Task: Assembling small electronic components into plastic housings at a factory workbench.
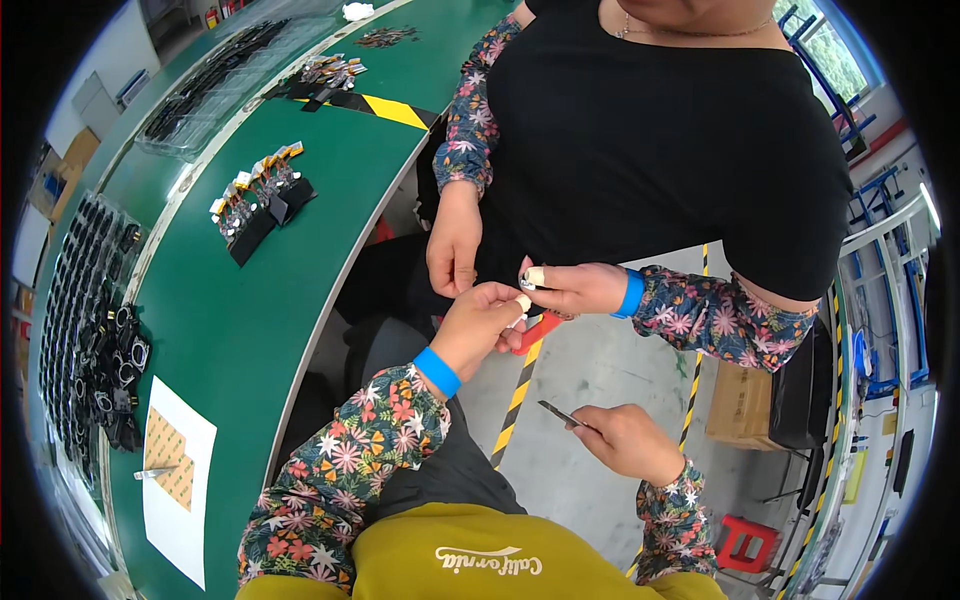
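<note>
beside green table (250, 340), over grey floor (620, 370)
gripping slim dark tool (560, 413) in right hand (632, 442); cannot tell contents of curled left hand (478, 322)

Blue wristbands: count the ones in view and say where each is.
2: one blue wristband just behind the person's left hand, another blue wristband just behind the co-worker's left hand. Any under the floral sleeves would be hidden.

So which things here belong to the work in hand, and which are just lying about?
Seemingly in the work:
- slim dark tool, in the right hand
- left hand, close to a co-worker's hand; its contents are unclear
- perhaps the wired parts

Apparently just about:
- cardboard box
- red stool
</note>
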`<state>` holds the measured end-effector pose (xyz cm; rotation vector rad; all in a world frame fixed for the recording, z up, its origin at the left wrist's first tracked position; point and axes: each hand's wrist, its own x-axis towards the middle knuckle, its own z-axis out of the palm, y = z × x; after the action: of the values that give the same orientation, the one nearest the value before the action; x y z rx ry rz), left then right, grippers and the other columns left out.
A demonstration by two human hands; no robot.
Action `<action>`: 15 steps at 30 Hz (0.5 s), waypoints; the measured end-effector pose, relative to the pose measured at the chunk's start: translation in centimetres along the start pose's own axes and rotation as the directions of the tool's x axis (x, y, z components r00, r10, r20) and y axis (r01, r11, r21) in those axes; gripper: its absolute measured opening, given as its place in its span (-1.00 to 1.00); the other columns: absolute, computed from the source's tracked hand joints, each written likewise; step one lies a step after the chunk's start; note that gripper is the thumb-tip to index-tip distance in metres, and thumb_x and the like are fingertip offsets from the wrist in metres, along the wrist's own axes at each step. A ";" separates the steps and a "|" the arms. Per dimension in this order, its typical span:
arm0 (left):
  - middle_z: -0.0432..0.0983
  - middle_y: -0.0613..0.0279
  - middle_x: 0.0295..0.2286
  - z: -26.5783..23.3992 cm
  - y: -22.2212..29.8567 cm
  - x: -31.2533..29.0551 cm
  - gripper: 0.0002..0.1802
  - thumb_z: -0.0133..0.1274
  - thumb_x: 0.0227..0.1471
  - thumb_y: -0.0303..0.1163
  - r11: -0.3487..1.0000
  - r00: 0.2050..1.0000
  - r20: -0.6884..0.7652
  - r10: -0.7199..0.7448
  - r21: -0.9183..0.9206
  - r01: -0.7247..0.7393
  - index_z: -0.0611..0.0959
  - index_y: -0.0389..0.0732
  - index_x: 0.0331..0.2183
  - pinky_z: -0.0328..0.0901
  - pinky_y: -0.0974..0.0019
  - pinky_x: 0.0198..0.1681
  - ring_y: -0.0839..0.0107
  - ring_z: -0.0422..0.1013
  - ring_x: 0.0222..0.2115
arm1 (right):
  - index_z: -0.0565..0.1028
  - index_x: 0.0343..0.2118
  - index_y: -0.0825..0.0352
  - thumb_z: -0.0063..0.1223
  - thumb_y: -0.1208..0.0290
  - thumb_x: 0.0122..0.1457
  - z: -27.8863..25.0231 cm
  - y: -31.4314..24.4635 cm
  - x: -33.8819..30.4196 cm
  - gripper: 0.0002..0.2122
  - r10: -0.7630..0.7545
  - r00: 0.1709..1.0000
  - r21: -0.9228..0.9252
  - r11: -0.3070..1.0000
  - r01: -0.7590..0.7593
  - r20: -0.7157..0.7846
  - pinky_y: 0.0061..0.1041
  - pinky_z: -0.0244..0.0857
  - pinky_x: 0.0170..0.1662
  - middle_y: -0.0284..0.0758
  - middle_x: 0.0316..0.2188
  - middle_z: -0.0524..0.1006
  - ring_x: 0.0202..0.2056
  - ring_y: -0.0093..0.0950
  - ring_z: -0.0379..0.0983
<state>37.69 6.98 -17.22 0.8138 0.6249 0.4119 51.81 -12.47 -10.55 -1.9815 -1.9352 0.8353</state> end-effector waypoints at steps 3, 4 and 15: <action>0.44 0.29 -0.59 0.4 0.0 0.3 -0.77 0.02 0.03 -0.38 1.000 1.000 -0.007 0.030 0.006 -0.030 0.45 -0.32 -0.29 0.17 0.54 -0.63 0.61 0.35 -0.65 | 0.47 -0.39 0.35 0.00 0.43 0.05 0.0 0.1 -0.2 -0.88 0.000 1.000 0.018 1.000 0.000 -0.012 -0.25 0.24 -0.52 -0.13 -0.64 0.44 -0.58 -0.13 0.38; 0.44 0.29 -0.59 0.5 0.1 0.3 -0.77 0.02 0.03 -0.38 1.000 1.000 -0.006 0.029 0.010 -0.029 0.45 -0.32 -0.29 0.17 0.54 -0.63 0.61 0.35 -0.65 | 0.47 -0.38 0.35 0.00 0.43 0.05 0.1 0.3 -0.3 -0.88 0.013 1.000 0.022 1.000 -0.013 -0.005 -0.25 0.24 -0.52 -0.14 -0.64 0.44 -0.58 -0.13 0.38; 0.45 0.25 -0.52 0.9 0.4 1.0 -0.77 0.01 0.01 -0.40 0.989 0.994 -0.087 -0.072 -0.137 0.059 0.49 -0.33 -0.28 0.25 0.48 -0.54 0.51 0.38 -0.59 | 0.49 -0.36 0.33 -0.04 0.46 0.06 0.3 1.2 -0.6 -0.88 0.031 0.999 0.021 0.999 -0.032 0.012 -0.32 0.29 -0.48 -0.17 -0.58 0.49 -0.56 -0.18 0.41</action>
<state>39.04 7.28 -16.82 0.6473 0.7003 0.4283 52.67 -13.20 -11.35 -2.0045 -1.8984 0.8729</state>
